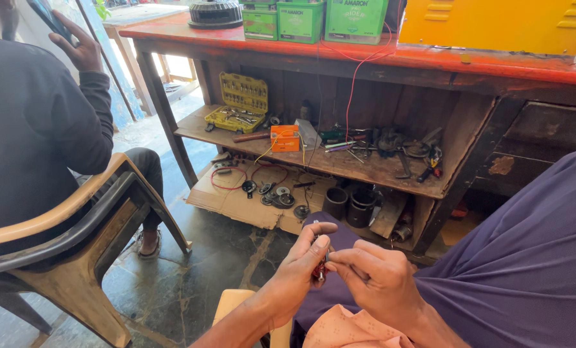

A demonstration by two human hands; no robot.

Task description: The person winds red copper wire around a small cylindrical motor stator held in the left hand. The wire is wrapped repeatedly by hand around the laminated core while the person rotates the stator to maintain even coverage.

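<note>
The person sits low, and both hands meet over the lap. The left hand is curled, with thumb and fingers pinching a small red and metal part. The right hand is bent in close, and its fingertips press on the same small part from the other side. The part sits right between the two hands, above the purple cloth on the knee. It is too small to tell just what it is.

It looks like the person is in the middle of fiddling with the part, maybe turning or fitting a tiny piece. The next bit likely needs a steady pinch and a slow, careful twist so nothing slips out and drops.

The floor is dark stone. A flat piece of cardboard lies on it with round metal rings on top. A long wooden bench with a red top stands ahead. Green boxes and a yellow case sit on top. The shelf below holds a yellow tool set, an orange box, wires and tools. Another person in a dark shirt sits to the left on a tan plastic chair, holding a phone up.
</note>
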